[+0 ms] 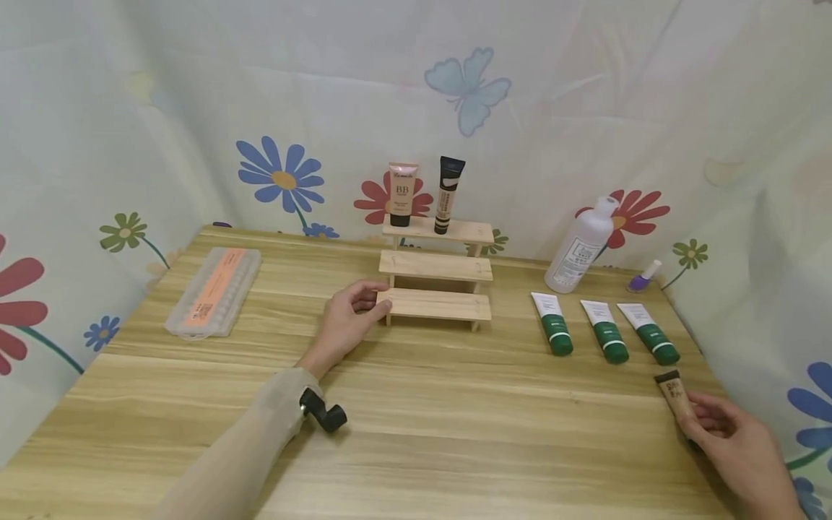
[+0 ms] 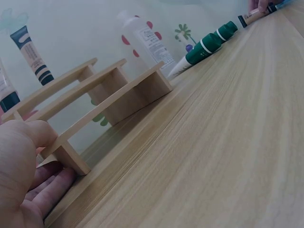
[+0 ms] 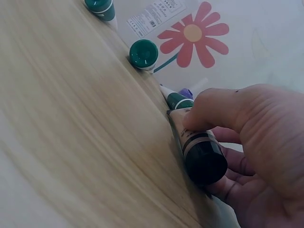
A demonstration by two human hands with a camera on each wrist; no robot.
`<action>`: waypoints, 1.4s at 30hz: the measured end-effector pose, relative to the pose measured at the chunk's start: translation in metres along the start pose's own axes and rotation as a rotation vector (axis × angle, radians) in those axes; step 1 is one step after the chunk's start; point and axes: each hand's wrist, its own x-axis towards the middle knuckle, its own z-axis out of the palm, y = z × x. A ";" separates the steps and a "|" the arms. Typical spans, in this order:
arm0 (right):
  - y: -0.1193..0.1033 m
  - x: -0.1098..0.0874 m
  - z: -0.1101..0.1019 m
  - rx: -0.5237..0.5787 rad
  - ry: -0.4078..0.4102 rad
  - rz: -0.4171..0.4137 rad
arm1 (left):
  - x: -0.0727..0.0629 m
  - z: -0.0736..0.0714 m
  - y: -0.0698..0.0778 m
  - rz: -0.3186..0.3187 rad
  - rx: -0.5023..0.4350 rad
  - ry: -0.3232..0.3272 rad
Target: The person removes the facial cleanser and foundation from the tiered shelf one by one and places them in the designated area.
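The three-tier wooden rack (image 1: 435, 266) is gripped at its lower left end by the left hand (image 1: 347, 319), with two tubes (image 1: 402, 193) stood on the top tier. A beige tube (image 1: 674, 396) is held by the right hand (image 1: 742, 444) near three green-and-white tubes (image 1: 606, 334) laid on the table (image 1: 468, 433).

1. And the right hand (image 1: 737, 440) covered the lower end of the tan tube (image 1: 673, 396) from the head camera!
2. The left wrist view's edge sliced through the BB tube (image 2: 6, 89)!
3. The white bottle's (image 1: 578, 253) fine print? Too small to read!
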 end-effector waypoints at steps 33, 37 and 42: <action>-0.026 -0.003 0.003 0.262 0.243 0.178 | 0.000 -0.001 -0.002 0.000 -0.007 -0.007; -0.039 -0.003 0.004 0.341 0.288 0.137 | 0.000 0.000 -0.001 -0.015 -0.001 -0.009; -0.064 0.008 0.005 0.395 0.291 -0.029 | 0.000 -0.001 0.000 -0.017 0.005 -0.003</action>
